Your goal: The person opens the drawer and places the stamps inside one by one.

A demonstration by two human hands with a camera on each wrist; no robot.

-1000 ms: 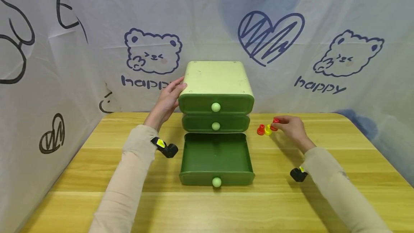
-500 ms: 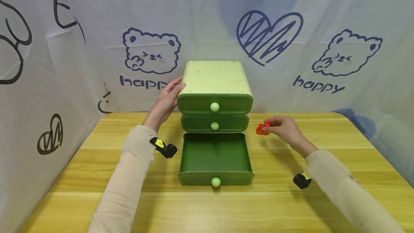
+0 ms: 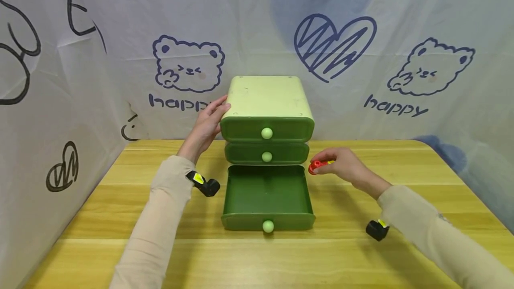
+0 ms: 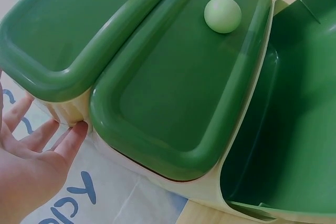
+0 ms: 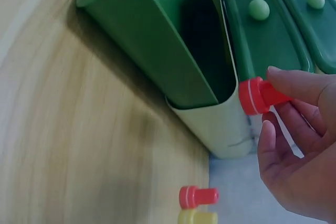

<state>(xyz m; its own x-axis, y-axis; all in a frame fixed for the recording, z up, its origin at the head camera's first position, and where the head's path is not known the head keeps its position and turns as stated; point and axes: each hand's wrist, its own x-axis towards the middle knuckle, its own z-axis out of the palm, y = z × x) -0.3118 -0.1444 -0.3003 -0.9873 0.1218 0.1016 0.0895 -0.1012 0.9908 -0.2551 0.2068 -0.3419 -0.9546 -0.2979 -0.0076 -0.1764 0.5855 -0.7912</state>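
Wooden table [image 3: 257, 258] — drawer unit [image 3: 267, 95] | red piece [image 5: 198, 196] | yellow piece [image 5: 197, 217] — upright

Drawer unit [image 3: 267, 96], cream and green, upright, left hand [image 3: 206, 124] against its side; bottom drawer [image 3: 245, 221] pulled out. Red flared peg [image 5: 253, 96] pinched in right hand [image 5: 307, 148], near unit. Second red peg [image 5: 198, 196], yellow peg [image 5: 197, 217] stand close together on table [image 5: 105, 145].

1. The open drawer [image 3: 267, 195], left of the right hand [image 3: 341, 164], has room inside, reached from above.
2. Its side wall [image 3: 308, 193] blocks a low path.
3. The box [image 3: 267, 97] stands between both hands, touching the left hand [image 3: 209, 121].
4. A red peg [image 5: 198, 196] and yellow peg [image 5: 198, 217] stand near the right hand.
5. Nearer than both hands, there is table [image 3: 329, 253] room.
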